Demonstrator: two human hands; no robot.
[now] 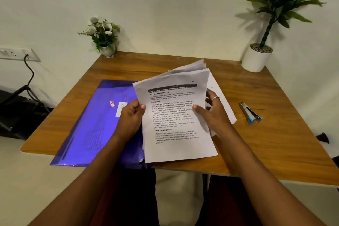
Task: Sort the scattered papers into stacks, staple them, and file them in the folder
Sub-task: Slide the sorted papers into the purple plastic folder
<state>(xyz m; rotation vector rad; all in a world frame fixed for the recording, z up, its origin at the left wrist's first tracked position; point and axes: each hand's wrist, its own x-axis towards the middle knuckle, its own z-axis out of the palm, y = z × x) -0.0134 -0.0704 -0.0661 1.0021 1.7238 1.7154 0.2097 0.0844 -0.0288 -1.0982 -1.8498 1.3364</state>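
A stack of printed white papers [176,115] is held tilted above the wooden table [275,143]. My left hand [131,117] grips its left edge, thumb on the top sheet. My right hand [213,112], with a ring on one finger, holds the right edge, fingers behind the stack. The upper sheets fan apart at the far end. More white sheets [226,104] lie on the table behind my right hand. A shiny blue folder [93,126] lies flat on the left, overhanging the near edge. A stapler [250,113] with blue ends rests to the right.
A small vase of white flowers [104,35] stands at the back left corner of the table. A tall green plant in a white pot [256,58] stands at the back right. A wall socket with a black cable [27,64] is on the left.
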